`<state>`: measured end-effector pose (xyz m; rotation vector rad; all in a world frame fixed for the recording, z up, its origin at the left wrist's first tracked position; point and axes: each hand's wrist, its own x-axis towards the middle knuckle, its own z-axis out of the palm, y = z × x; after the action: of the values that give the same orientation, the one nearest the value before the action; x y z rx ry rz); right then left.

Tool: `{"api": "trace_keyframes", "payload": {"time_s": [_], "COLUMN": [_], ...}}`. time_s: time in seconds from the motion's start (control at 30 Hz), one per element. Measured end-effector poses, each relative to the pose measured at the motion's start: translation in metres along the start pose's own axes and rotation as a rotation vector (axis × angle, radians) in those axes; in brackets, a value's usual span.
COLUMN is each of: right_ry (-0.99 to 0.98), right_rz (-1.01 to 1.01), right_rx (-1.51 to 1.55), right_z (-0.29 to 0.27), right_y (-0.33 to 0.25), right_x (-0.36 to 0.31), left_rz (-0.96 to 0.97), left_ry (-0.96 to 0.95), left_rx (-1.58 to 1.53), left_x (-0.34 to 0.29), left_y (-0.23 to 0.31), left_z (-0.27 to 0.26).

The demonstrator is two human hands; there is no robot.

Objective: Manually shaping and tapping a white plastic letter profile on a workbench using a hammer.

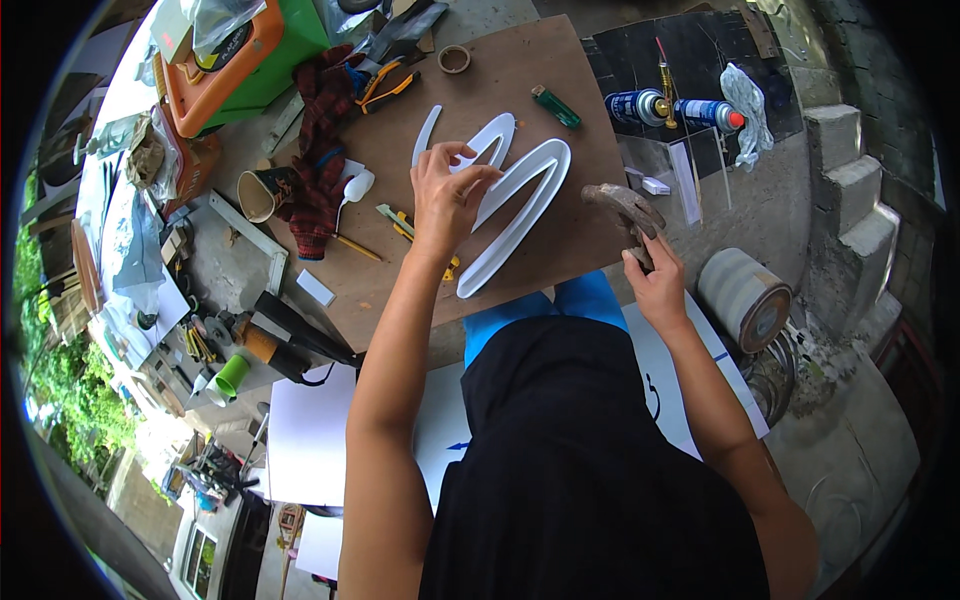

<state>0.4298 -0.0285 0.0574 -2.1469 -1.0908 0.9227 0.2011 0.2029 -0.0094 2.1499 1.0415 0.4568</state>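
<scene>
A white, looped, hollow piece [530, 190] shaped like a channel letter, with raised walls, lies on the brown board [585, 100]. My left hand [447, 195] is over its left leg, thumb and index finger bent around the white edge; the fingertips' exact contact is partly hidden. A separate curved white strip [427, 132] rests just beyond that hand. To the right of the loops, my right hand [660, 285] grips a rusty brown, curved metal tool [625, 205] near the board's edge. Its exact kind is hard to make out.
Orange-handled pliers [388, 88], a green lighter [555, 106], a tape roll [454, 60] and a paper cup [266, 193] lie around the work. Spray cans [640, 106] are at far right. A striped bucket [745, 298] stands beside my right arm; an angle grinder [262, 342] lies left.
</scene>
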Motion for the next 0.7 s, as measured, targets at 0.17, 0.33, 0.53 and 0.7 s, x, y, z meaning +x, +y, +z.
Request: {"api": "trace_keyframes", "payload": {"time_s": [0.17, 0.33, 0.53, 0.7], "right_ry": [0.046, 0.113, 0.103, -0.012], "right_rz": [-0.02, -0.081, -0.077, 0.06], "right_rx": [0.027, 0.049, 0.05, 0.009], "right_z": [0.006, 0.01, 0.013, 0.009], "right_y": [-0.001, -0.003, -0.003, -0.004], "right_x": [0.0, 0.0, 0.001, -0.001], "left_rz": [0.108, 0.139, 0.086, 0.063], "left_ry": [-0.092, -0.134, -0.141, -0.165], "left_rx": [0.068, 0.068, 0.126, 0.195], "left_x": [0.017, 0.027, 0.025, 0.027], "left_y": [-0.008, -0.003, 0.001, 0.007], "left_z": [0.001, -0.003, 0.001, 0.0]}}
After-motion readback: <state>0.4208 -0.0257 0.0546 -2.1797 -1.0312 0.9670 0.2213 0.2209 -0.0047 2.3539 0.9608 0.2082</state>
